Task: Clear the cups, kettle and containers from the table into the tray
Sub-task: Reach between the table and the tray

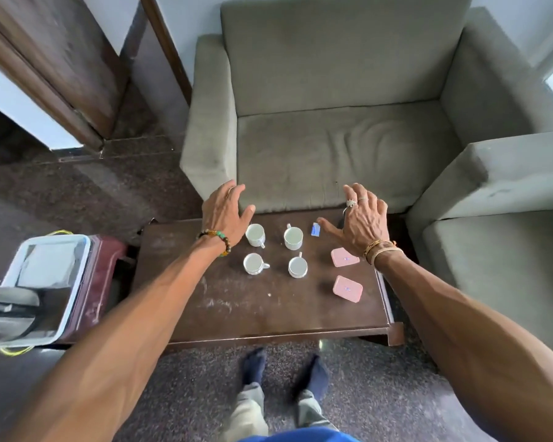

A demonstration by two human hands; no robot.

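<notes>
Several white cups stand on the dark wooden table (237, 307): far left cup (255, 235), far right cup (293, 238), near left cup (254, 263), near right cup (297, 267). Two pink containers (344, 257) (348, 289) lie to their right, and a small blue packet (315, 230) lies at the far edge. My left hand (227, 212) hovers open over the far left cup. My right hand (361, 218) is open above the far right of the table. A white tray (77, 272) sits on a stool at left, with a black kettle (7, 311) in it.
A grey armchair (332, 138) stands right behind the table, and a second grey seat (498, 250) is at the right. A maroon stool (104, 266) carries the tray. My feet (284, 371) stand on the speckled floor before the table.
</notes>
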